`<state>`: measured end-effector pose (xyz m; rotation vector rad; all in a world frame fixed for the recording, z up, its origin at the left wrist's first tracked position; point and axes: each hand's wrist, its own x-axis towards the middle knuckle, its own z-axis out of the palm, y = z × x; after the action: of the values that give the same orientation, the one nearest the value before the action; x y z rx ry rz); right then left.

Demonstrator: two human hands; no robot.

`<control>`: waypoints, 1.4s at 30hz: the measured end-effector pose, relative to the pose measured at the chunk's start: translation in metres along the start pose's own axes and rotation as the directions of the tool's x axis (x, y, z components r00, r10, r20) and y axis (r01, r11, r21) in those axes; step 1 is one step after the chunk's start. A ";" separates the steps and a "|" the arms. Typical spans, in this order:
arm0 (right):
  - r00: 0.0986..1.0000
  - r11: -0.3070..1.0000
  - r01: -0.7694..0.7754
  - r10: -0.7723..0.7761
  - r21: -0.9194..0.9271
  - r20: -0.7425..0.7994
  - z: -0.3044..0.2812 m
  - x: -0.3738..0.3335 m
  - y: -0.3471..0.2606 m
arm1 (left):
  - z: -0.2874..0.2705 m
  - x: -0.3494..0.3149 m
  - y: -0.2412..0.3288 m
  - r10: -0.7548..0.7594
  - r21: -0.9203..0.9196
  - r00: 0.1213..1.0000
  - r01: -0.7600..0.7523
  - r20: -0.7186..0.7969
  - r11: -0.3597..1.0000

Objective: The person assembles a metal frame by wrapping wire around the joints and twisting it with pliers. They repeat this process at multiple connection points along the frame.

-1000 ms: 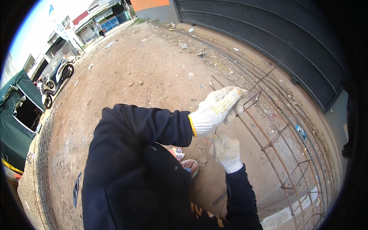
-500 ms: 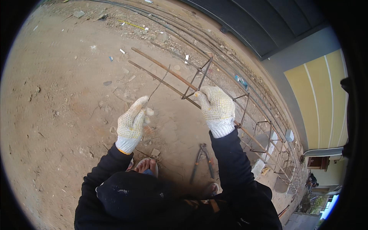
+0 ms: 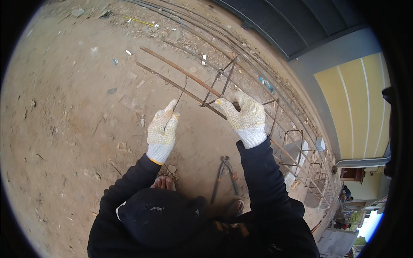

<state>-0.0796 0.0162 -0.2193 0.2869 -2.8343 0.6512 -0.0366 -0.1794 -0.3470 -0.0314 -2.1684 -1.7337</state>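
Observation:
My left hand (image 3: 163, 130), in a knitted white and yellow work glove, pinches a thin twisted tie wire (image 3: 180, 98) between thumb and fingers. The wire's far end crosses the lower bar of a rusty rebar cage (image 3: 172, 65). In a matching glove, my right hand (image 3: 245, 114) is curled around the cage's bars, its thumb beside the corner of the end stirrup (image 3: 229, 75). Part of the bar is hidden beneath that glove. On the ground between my forearms lie pincers (image 3: 225, 162) with dark, orange-marked handles.
The cage runs away to the lower right, past a concrete slab (image 3: 297, 157). Several long bars (image 3: 202, 32) lie along the far side by a dark gate (image 3: 284, 26) and a yellow wall (image 3: 352, 103). Rubble and litter dot the dirt. A foot (image 3: 163, 182) shows below my left forearm.
My left hand has moved right and slightly up, bringing the wire closer to the end stirrup. My right hand stays on the cage. The view has shifted a little.

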 end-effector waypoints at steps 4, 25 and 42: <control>0.953 0.964 0.262 -0.265 -0.038 -0.146 -0.033 0.021 0.001 | 0.008 -0.003 -0.009 -0.032 0.110 0.999 0.029 0.027 0.994; 0.575 0.383 0.817 -0.470 -0.432 0.670 -0.069 0.114 -0.015 | 0.043 0.071 0.015 0.345 -0.105 0.915 -0.330 0.210 0.938; 0.722 0.727 0.619 -0.379 -0.296 0.580 -0.080 0.061 -0.024 | 0.050 0.059 0.033 0.501 0.181 0.859 -0.512 0.105 0.840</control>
<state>-0.1187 0.0226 -0.1243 1.2529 -2.9880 -0.2934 -0.0970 -0.1357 -0.3084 -0.5566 -2.1081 -1.2174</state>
